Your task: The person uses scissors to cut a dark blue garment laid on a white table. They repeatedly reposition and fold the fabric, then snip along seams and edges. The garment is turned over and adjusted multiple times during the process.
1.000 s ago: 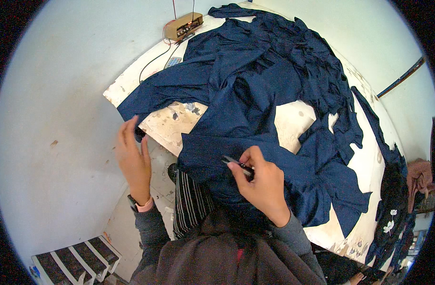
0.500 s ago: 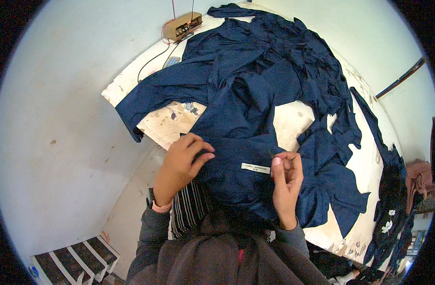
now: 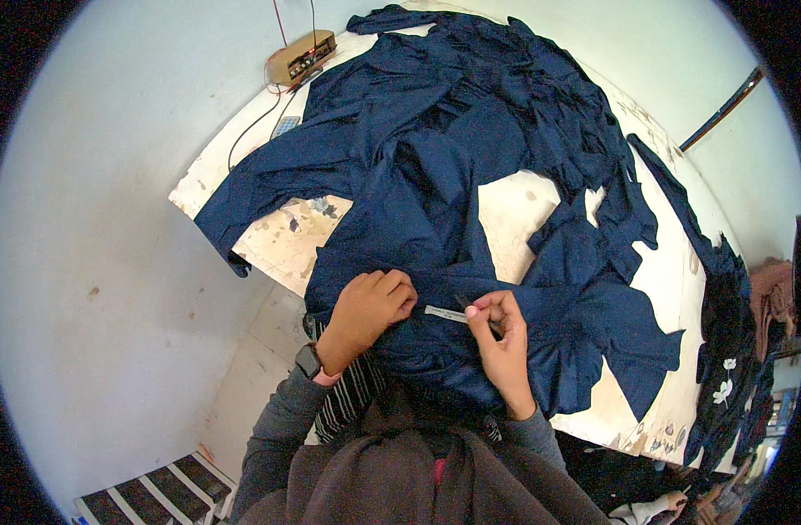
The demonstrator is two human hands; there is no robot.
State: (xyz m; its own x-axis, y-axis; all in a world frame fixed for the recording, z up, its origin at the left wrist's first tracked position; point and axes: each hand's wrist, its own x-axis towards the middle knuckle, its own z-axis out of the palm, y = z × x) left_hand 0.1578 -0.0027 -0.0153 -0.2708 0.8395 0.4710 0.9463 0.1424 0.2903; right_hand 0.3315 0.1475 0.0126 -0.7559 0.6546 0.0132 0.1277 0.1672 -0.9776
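Observation:
A navy blue garment (image 3: 391, 232) lies crumpled over the table and hangs down its near edge in front of me. A narrow white label (image 3: 446, 313) with dark print sits on the cloth between my hands. My left hand (image 3: 370, 315) rests left of the label, its fingers curled and closed on the navy cloth. On the label's right side, my right hand (image 3: 503, 337) pinches a small dark pointed tool that looks like thread snips (image 3: 464, 301). Its tips point at the label's right end; most of the tool is hidden behind my fingers.
The pale stained table (image 3: 516, 214) shows through gaps in the cloth. A brown box with wires (image 3: 301, 59) stands at the far left edge, near a small calculator-like pad (image 3: 285, 128). Dark floral fabric (image 3: 724, 385) hangs at the right. A striped dark-and-white rack (image 3: 155, 494) stands lower left.
My left hand has moved right toward the label, and its fingers have closed on the cloth. The snips now point at the label's right end. The whole view has shifted slightly.

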